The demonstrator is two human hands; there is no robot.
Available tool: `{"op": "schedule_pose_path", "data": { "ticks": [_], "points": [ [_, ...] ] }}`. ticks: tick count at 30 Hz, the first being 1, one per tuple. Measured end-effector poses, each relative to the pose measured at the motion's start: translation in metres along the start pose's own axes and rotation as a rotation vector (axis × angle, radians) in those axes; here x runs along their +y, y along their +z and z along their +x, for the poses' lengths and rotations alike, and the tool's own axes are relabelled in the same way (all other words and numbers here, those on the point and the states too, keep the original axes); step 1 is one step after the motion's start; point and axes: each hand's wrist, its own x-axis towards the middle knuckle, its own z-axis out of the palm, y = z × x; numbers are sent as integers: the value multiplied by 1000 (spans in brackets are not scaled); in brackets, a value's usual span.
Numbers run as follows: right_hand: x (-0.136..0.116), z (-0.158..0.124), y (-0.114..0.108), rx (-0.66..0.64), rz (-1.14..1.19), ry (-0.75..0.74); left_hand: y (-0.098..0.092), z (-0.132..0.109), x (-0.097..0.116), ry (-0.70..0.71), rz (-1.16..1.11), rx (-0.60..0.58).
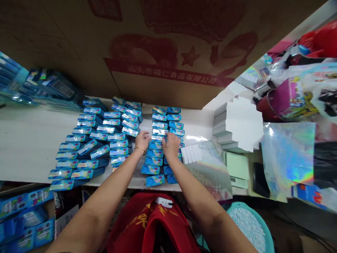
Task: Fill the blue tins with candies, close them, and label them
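My left hand (143,140) is beside the left edge of a double column of small blue boxes, its fingers slightly apart and its fingertips close to a box (156,138). Over the same column, my right hand (172,144) is closed, with thumb and fingers bent down at the box tops; anything between them is too small to make out. The nearer boxes, such as this blue box (154,161), show a round mark on top. Several farther ones, like this box (159,117), have a shiny strip. Right of my right hand lies a silvery sticker sheet (207,165) with white strips.
More blue boxes (66,155) stand in rows at left. A large cardboard carton (163,84) blocks the back. White card stacks (239,123), a pale green scale (237,165) and a holographic sheet (288,151) are at right. Below stands a teal basin (267,225) of small white-blue pieces.
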Motion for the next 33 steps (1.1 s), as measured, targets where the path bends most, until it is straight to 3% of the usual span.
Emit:
{"op": "schedule_pose_path", "data": {
  "ticks": [6,8,10,13,15,17,19,22,25,28,33],
  "points": [
    [12,-5,-10,-127,-82,-349,-7,-6,5,8,95,91],
    [35,-5,-16,-94,2,-328,-7,-15,21,101,130,141],
    [74,-6,-26,25,138,-222,4,-29,45,302,198,108],
    [147,-9,-45,215,310,-105,46,-56,86,591,375,-200],
    [189,-8,-55,216,342,-129,85,-70,106,665,540,-399],
    [216,-3,-58,135,330,-191,123,-77,117,642,733,-493],
    [227,3,-56,26,291,-250,153,-76,120,571,879,-535],
    [227,8,-49,-92,190,-278,174,-71,119,512,939,-538],
    [226,3,-47,-92,109,-308,175,-71,123,477,897,-490],
    [233,-10,-48,-14,84,-381,172,-74,130,432,825,-458],
    [242,-24,-53,95,217,-355,170,-74,132,368,689,-499]
  ]
}}
